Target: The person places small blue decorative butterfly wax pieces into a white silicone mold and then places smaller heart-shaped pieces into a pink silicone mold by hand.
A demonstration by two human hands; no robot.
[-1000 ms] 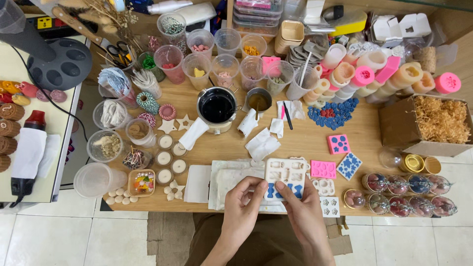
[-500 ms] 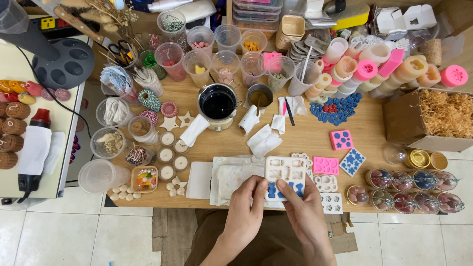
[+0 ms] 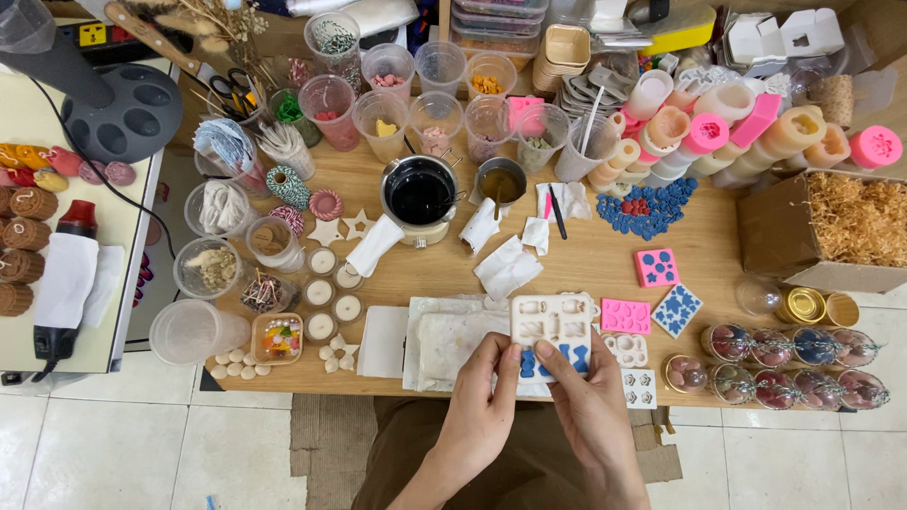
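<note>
Both hands hold one thing: a white rectangular silicone mould (image 3: 551, 331) with several small cavities, some of the lower ones filled with blue. It is lifted just above the near edge of the light wooden table (image 3: 586, 260), roughly centre of the view, tilted slightly toward the person. The left hand (image 3: 484, 404) grips the mould's lower left corner, fingers curled shut on it, thumb on the top face. The right hand (image 3: 588, 401) pinches the lower right part, thumb pressing on a blue-filled cavity, fingers closed behind.

Just under and left of the mould lies a stained white rectangular mat (image 3: 453, 342) with a folded white paper towel (image 3: 384, 341) beside it. Right of the mould: a pink flat silicone mould (image 3: 625, 315), a blue-and-white square mould (image 3: 677, 310), a pink square mould with blue shapes (image 3: 656, 267), and two small white moulds (image 3: 626, 348) near the right hand.

Further back, a round metal melting pot with dark liquid (image 3: 419, 195) sits mid-table, a small metal cup of brown liquid (image 3: 500, 182) just right of it, crumpled white tissues (image 3: 506, 268) in front. A pile of small blue cast pieces (image 3: 645, 209) lies right of those. Clear plastic cups (image 3: 382, 124) stand in rows at the back. A cardboard box of straw-like filler (image 3: 848, 223) is at far right. Small round white candles (image 3: 320, 293) sit left of the mat.
</note>
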